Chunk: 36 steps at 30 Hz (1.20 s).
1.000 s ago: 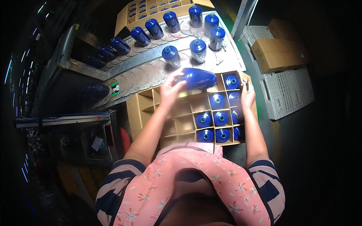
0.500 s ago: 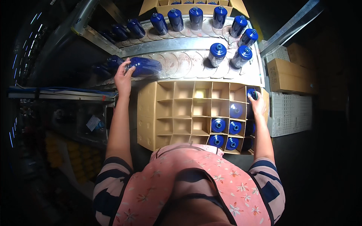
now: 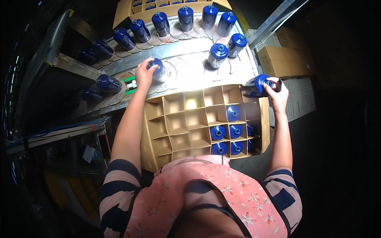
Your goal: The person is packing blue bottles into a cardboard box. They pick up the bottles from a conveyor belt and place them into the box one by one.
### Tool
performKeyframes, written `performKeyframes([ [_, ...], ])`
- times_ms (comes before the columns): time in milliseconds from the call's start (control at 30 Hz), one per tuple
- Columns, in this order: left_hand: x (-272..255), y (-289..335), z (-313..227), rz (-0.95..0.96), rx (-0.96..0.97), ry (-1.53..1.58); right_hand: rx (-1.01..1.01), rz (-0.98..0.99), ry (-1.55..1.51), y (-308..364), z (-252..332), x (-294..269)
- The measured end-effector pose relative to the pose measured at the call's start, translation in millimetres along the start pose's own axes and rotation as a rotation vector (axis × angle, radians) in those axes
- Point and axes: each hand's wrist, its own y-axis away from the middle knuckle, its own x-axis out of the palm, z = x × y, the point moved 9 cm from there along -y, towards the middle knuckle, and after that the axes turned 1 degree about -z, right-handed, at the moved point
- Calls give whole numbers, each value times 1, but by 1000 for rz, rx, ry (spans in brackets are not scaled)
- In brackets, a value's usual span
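Note:
My left hand is closed on the neck of a shiny blue bottle, which is over the near lane of the conveyor. Whether its base touches the lane I cannot tell. At the far right corner of the divided cardboard box, my right hand grips a second blue bottle by its neck. That bottle is tilted, its neck toward my palm. A small dark object shows by those fingers, too unclear to name. Several blue bottles stand in the box's right-hand compartments.
More blue bottles line the far lane and curve round at the right. Another divided box with bottles is behind the conveyor. Metal posts rise at both sides. Cartons lie on a pale crate at right.
The view has turned. My right hand's bottle has come up from the far right compartment and now tilts above the box. My left hand has moved right along the conveyor with its bottle, now more upright.

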Motion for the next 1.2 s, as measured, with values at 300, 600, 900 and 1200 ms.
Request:
performKeyframes([
  [300,47,1,-18,-14,-44,151,-56,249,-141,-81,38,131],
  [600,112,10,-52,32,-27,300,12,236,83,-127,-48,216],
  [900,145,-28,-91,201,-29,429,217,62,-185,-59,-132,56],
  [1200,137,6,-136,-23,172,52,323,340,207,95,-145,19],
])
